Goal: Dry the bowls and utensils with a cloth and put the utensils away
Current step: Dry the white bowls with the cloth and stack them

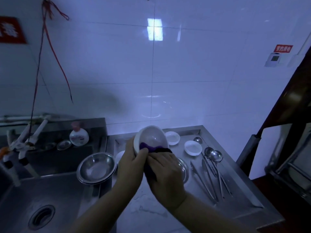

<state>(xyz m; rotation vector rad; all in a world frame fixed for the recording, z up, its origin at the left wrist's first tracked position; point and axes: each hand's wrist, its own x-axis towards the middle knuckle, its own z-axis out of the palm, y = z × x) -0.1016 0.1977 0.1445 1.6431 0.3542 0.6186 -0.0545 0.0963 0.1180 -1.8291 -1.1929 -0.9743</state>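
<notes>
My left hand grips a white bowl by its rim, tilted so its inside faces me, above the steel counter. My right hand holds a purple cloth pressed against the bowl's lower inner edge. On the counter to the right lie several steel ladles and spoons and a pair of tongs. Two small white dishes sit behind them. A steel plate is partly hidden under my right hand.
Stacked steel bowls rest at the sink's right edge. The sink with its drain lies lower left, taps and a soap bottle behind it. A tiled wall stands close behind. A dark shelf frame borders the right.
</notes>
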